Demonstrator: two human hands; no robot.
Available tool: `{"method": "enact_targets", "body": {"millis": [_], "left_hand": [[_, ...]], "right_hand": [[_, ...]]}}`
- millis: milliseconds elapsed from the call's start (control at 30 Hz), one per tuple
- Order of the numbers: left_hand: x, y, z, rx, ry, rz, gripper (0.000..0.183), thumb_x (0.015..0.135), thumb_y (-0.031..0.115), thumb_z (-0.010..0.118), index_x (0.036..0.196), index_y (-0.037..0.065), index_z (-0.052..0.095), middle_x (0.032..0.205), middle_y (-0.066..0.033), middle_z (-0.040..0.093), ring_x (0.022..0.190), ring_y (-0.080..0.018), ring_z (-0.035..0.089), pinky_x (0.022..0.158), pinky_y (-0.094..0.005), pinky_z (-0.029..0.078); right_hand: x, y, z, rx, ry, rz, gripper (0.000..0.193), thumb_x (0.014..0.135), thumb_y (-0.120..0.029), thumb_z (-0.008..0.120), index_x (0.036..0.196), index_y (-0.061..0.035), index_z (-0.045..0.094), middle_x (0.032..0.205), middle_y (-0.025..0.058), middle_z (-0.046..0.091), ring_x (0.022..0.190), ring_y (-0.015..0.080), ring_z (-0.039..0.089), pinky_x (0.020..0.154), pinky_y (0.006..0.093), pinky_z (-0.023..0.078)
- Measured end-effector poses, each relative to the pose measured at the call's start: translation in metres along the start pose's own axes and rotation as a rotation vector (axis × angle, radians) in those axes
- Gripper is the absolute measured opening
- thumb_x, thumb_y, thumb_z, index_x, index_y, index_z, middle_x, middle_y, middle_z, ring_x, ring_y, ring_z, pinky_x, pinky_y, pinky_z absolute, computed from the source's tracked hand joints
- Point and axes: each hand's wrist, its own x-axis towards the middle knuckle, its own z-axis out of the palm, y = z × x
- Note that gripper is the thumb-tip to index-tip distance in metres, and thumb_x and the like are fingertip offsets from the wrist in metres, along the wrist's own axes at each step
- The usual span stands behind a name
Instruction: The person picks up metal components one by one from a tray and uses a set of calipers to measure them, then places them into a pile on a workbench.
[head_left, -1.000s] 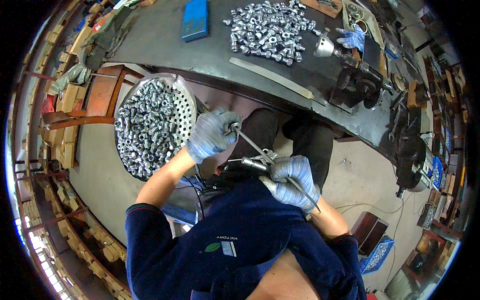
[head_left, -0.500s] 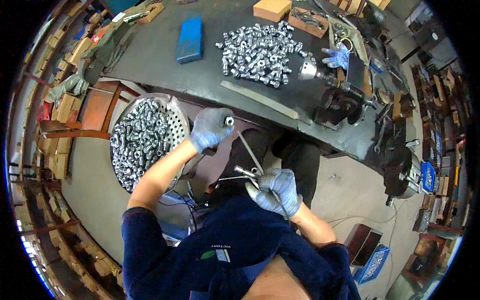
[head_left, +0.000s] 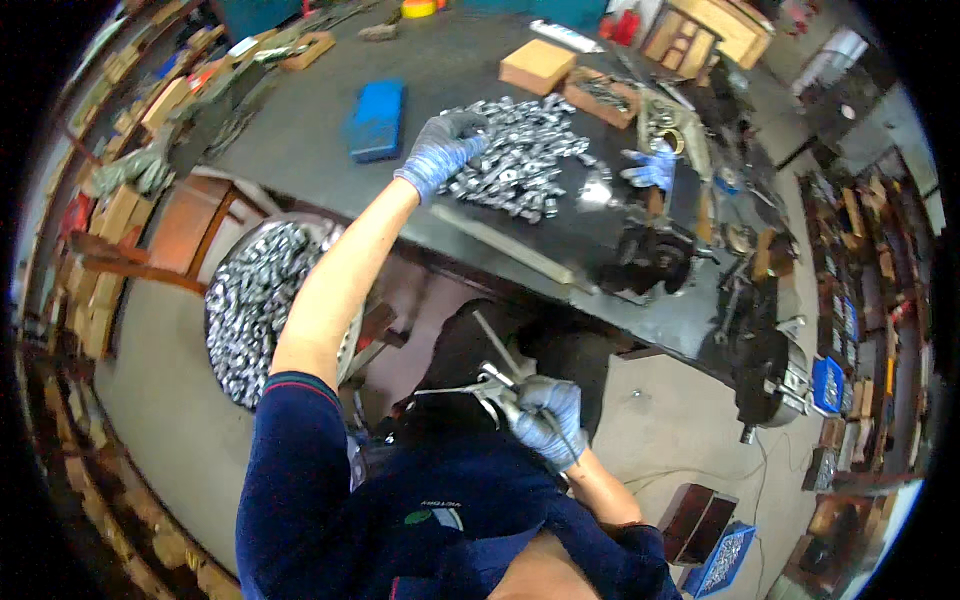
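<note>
My left hand [head_left: 445, 150], in a grey-blue glove, reaches to the left edge of a heap of shiny metal fittings [head_left: 525, 160] on the dark bench. Its fingers curl over there, and what is in them is hidden and blurred. Low in front of my body, my right hand [head_left: 548, 415], gloved too, is closed around metal rod tools [head_left: 493, 388]. One long thin rod slants up and away from this hand, another points left, and a short thicker cylinder shows between them. A round perforated tray [head_left: 350, 345] with many similar fittings stands left of my left forearm.
On the bench lie a blue box [head_left: 376, 120], a flat metal bar [head_left: 500, 243], a yellowish block [head_left: 537, 66] and a spare blue glove [head_left: 652, 165]. A dark vise [head_left: 655, 255] sits at the right. A wooden chair [head_left: 190, 225] is beside the tray; a blue bin [head_left: 722, 558] stands on the floor.
My left hand has moved up and away from beside the tray, where it held a metal fitting, to the heap on the bench. My right hand keeps the rod tools, low before me.
</note>
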Motion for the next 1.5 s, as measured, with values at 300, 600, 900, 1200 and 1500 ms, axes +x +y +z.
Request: {"method": "enact_targets", "body": {"millis": [300,600,900,1200,1500], "left_hand": [[-0.181,-0.039,-0.17,1.076,-0.31,-0.175,0.036,0.077,0.028,0.062,0.106,0.006,0.061,0.097,-0.0156,0.064,0.091,-0.0313,0.061,0.08,-0.0412,0.048],[-0.224,-0.108,-0.149,1.582,-0.247,-0.51,0.03,0.077,0.037,0.06,0.083,0.009,0.071,0.085,-0.0122,0.068,0.081,-0.0278,0.067,0.069,-0.0398,0.052],[-0.226,-0.124,-0.149,1.485,0.007,-0.41,0.022,0.075,0.029,0.061,0.086,0.012,0.066,0.086,-0.0107,0.067,0.08,-0.0286,0.066,0.068,-0.0419,0.05],[-0.236,-0.103,-0.14,1.449,-0.101,-0.299,0.022,0.077,0.025,0.059,0.099,0.022,0.064,0.089,-0.0077,0.065,0.084,-0.0256,0.063,0.077,-0.0417,0.046],[-0.212,-0.114,-0.145,1.609,-0.441,-0.279,0.023,0.073,0.022,0.062,0.094,0.017,0.064,0.086,-0.0106,0.067,0.083,-0.0276,0.065,0.07,-0.0431,0.05]], "right_hand": [[0.003,0.005,0.015,0.02,-0.078,-0.057,0.031,0.063,-0.011,0.075,0.053,-0.0105,0.047,0.051,0.0088,0.047,0.045,0.0272,0.05,0.044,0.0323,0.04],[0.004,0.002,0.018,0.018,-0.105,-0.054,0.032,0.063,-0.012,0.075,0.052,-0.0105,0.046,0.05,0.0091,0.046,0.044,0.0265,0.048,0.044,0.032,0.038],[-0.004,0.007,0.021,0.084,-0.066,-0.039,0.033,0.063,-0.01,0.077,0.052,-0.0091,0.045,0.05,0.0093,0.046,0.044,0.0251,0.048,0.045,0.0314,0.039],[-0.013,0.01,0.019,0.058,-0.058,-0.04,0.035,0.062,-0.011,0.077,0.053,-0.0097,0.044,0.051,0.0085,0.047,0.045,0.0246,0.049,0.045,0.0313,0.039],[-0.016,0.007,0.021,0.15,-0.075,-0.006,0.033,0.064,-0.009,0.077,0.054,-0.0078,0.045,0.051,0.0088,0.046,0.046,0.024,0.048,0.047,0.0309,0.04]]}}
